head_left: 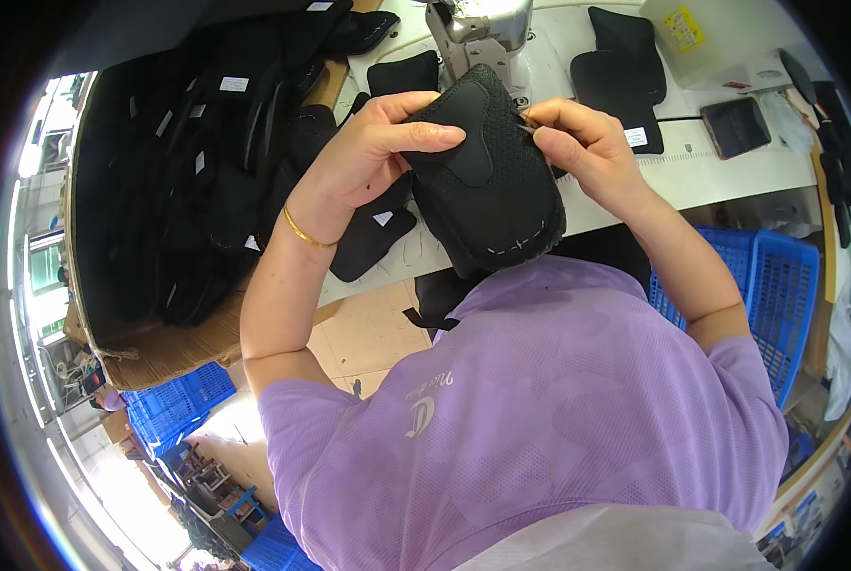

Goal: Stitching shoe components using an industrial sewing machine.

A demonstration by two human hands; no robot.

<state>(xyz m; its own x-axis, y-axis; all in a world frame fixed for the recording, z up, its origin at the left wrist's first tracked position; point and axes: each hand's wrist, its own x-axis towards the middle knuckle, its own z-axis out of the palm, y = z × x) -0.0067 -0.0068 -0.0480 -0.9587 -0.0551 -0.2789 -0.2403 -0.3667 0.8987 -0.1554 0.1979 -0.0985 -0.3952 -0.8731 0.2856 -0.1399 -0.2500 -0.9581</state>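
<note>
My left hand (387, 147) grips a black padded fabric piece (511, 205) by its left side, thumb lying on top. The piece has a mesh-like surface, a smooth curved panel (473, 143) and a few white stitches along its rounded near end. It is held up over the table's front edge, close to the sewing machine (483, 29). At the piece's upper right edge, my right hand (592, 147) is closed in a pinch. A small dark pointed tip shows between its thumb and forefinger; what it belongs to is hidden.
A cardboard box (168, 347) heaped with black pieces bearing white labels stands at the left. More black pieces (616, 81) lie on the white table (702, 181) right of the machine, near a phone (736, 127). Blue crates (782, 285) stand at the lower right.
</note>
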